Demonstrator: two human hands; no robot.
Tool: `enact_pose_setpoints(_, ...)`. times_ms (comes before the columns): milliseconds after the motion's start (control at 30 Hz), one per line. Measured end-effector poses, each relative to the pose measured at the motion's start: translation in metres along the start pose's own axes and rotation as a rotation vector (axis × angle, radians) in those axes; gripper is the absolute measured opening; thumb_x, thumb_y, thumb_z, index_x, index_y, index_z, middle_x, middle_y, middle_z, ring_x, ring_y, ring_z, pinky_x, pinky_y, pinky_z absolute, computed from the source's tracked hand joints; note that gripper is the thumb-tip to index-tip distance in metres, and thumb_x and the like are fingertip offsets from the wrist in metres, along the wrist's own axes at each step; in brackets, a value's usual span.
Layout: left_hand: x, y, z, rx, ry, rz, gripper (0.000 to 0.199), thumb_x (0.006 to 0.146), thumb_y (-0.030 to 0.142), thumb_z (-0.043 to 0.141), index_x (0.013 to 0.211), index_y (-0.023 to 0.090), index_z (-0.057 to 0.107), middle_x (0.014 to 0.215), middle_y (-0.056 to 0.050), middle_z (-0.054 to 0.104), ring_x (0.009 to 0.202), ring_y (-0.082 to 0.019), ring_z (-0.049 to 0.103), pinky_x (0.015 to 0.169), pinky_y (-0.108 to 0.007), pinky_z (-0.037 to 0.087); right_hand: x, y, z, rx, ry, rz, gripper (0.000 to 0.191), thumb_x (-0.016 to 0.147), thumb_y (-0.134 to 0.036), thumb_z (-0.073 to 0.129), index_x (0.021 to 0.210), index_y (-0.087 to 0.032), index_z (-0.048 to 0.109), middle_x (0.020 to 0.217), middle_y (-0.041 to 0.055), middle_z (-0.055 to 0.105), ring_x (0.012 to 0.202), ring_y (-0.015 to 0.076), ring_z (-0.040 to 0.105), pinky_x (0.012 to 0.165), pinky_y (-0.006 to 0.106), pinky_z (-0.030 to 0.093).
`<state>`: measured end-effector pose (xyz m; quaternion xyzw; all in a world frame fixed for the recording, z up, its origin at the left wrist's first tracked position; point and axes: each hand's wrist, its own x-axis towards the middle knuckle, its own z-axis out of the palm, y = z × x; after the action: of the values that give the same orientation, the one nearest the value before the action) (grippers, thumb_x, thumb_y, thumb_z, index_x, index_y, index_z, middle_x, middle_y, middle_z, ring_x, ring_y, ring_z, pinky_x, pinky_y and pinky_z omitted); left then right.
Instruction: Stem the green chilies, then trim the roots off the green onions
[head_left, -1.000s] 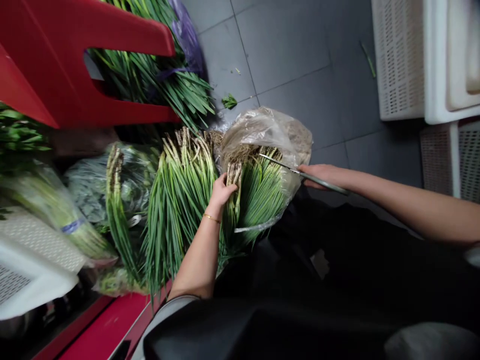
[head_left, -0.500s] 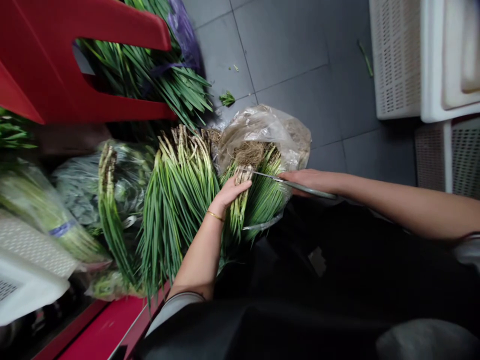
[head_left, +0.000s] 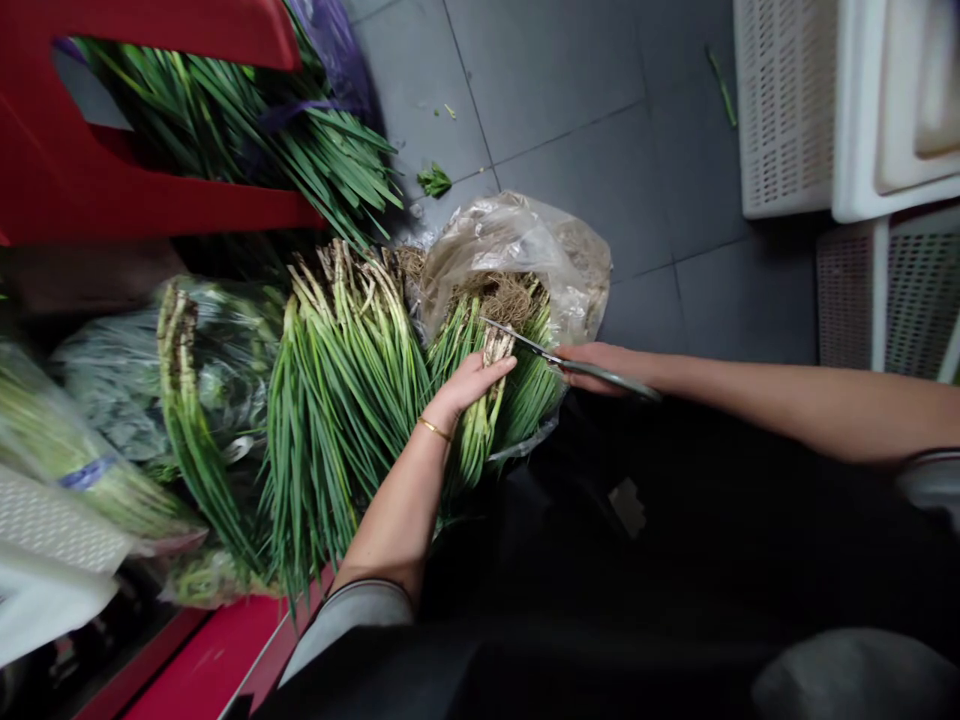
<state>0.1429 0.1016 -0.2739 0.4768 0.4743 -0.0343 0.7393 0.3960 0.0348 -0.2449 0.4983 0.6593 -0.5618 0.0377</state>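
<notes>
My left hand (head_left: 478,382) is closed around a small bunch of spring onions (head_left: 497,349), its thumb across the pale ends, which point away from me. In my right hand (head_left: 596,356) are scissors (head_left: 616,379), their blades lying across the tips of that bunch. Just beyond the blades is a tangle of brown roots (head_left: 511,297), inside the mouth of a clear plastic bag (head_left: 517,222). More spring onions fill the bag beneath my hands. To the left of my left hand lies a large pile of spring onions (head_left: 349,370), root ends away from me.
A red plastic stool (head_left: 187,205) stands at upper left, with leafy greens (head_left: 315,150) and a purple bag (head_left: 334,60) behind it. Bagged vegetables (head_left: 112,375) lie farther left. White perforated crates (head_left: 787,120) stand at right on the grey tiled floor (head_left: 562,80).
The view has shifted, so the surroundings sit farther left and higher. The held bunch has moved slightly right relative to the bag, and the scissors remain at its ends.
</notes>
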Motion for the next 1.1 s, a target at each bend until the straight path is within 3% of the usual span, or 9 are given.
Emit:
enact_pose_setpoints(133,0.008,-0.001,-0.006,-0.038,-0.115,-0.038,0.042,0.071,0.054,0.073,0.075,0.015,0.059,0.059,0.002,0.054,0.058,-0.013,0.05,0.063,-0.028,0.044,-0.003,-0.003,0.012,-0.085,-0.022,0.155,0.027,0.091,-0.032,0.043,0.11,-0.018,0.057,0.092,0.0101,0.069,0.074,0.0191,0.062,0.065,0.027,0.043)
enact_pose_setpoints(300,0.021,-0.002,-0.004,-0.179,-0.074,-0.003,0.044,0.057,0.042,0.084,0.083,0.012,0.065,0.074,-0.002,0.067,0.07,-0.014,0.06,0.076,-0.029,0.048,-0.007,0.003,0.011,-0.19,0.027,0.191,0.028,0.093,-0.036,0.043,0.111,-0.02,0.055,0.093,0.0089,0.068,0.078,0.0197,0.064,0.065,0.027,0.042)
enact_pose_setpoints(467,0.019,0.006,0.015,-0.06,-0.266,-0.061,0.027,0.061,0.028,0.079,0.061,0.013,0.057,0.055,-0.003,0.063,0.05,-0.013,0.058,0.056,-0.027,0.047,-0.004,0.012,0.008,-0.07,-0.027,0.017,0.027,0.092,-0.038,0.048,0.108,-0.018,0.052,0.099,0.0119,0.068,0.082,0.0207,0.063,0.069,0.029,0.046)
enact_pose_setpoints(567,0.013,0.015,0.016,-0.005,-0.339,-0.06,0.025,0.064,0.022,0.075,0.057,0.013,0.054,0.048,-0.001,0.059,0.043,-0.011,0.055,0.048,-0.023,0.043,-0.001,0.012,0.011,-0.023,-0.009,-0.019,0.023,0.091,-0.035,0.047,0.105,-0.017,0.051,0.096,0.0114,0.067,0.079,0.0196,0.062,0.068,0.028,0.046)
enact_pose_setpoints(767,0.02,0.016,0.006,-0.122,-0.309,-0.066,0.025,0.062,0.021,0.075,0.063,0.014,0.052,0.049,-0.001,0.059,0.044,-0.012,0.056,0.048,-0.024,0.046,-0.005,0.011,0.014,-0.094,0.081,0.13,0.018,0.091,-0.031,0.048,0.102,-0.019,0.054,0.082,0.0063,0.065,0.068,0.017,0.059,0.062,0.025,0.039)
enact_pose_setpoints(867,0.023,0.012,0.006,-0.183,-0.223,-0.123,0.031,0.054,0.02,0.079,0.064,0.014,0.05,0.05,0.002,0.056,0.044,-0.011,0.056,0.048,-0.026,0.048,-0.009,0.016,0.012,-0.022,0.13,0.222,0.014,0.092,-0.029,0.045,0.096,-0.019,0.055,0.078,0.005,0.064,0.066,0.0153,0.058,0.061,0.024,0.039)
enact_pose_setpoints(967,-0.008,0.018,-0.008,-0.245,-0.069,-0.12,0.036,0.05,0.023,0.081,0.068,0.015,0.052,0.054,0.003,0.056,0.046,-0.012,0.055,0.049,-0.027,0.048,-0.011,0.021,0.007,-0.015,0.111,0.269,0.013,0.091,-0.029,0.048,0.09,-0.018,0.055,0.08,0.0062,0.065,0.069,0.0161,0.059,0.062,0.023,0.039)
enact_pose_setpoints(1033,-0.057,0.029,-0.032,-0.292,0.035,-0.097,0.035,0.052,0.028,0.08,0.074,0.016,0.057,0.058,0.003,0.057,0.048,-0.012,0.055,0.048,-0.028,0.047,-0.011,0.026,0.004,-0.056,0.087,0.268,0.016,0.09,-0.032,0.049,0.09,-0.018,0.055,0.084,0.0086,0.067,0.073,0.0182,0.061,0.064,0.024,0.04)
enact_pose_setpoints(1100,-0.125,0.045,-0.064,-0.325,0.174,-0.099,0.03,0.057,0.033,0.076,0.08,0.02,0.061,0.058,0.003,0.055,0.048,-0.011,0.052,0.047,-0.027,0.043,-0.011,0.032,0.004,-0.073,0.085,0.254,0.019,0.091,-0.035,0.049,0.092,-0.016,0.055,0.089,0.0126,0.068,0.078,0.0213,0.063,0.067,0.026,0.042)
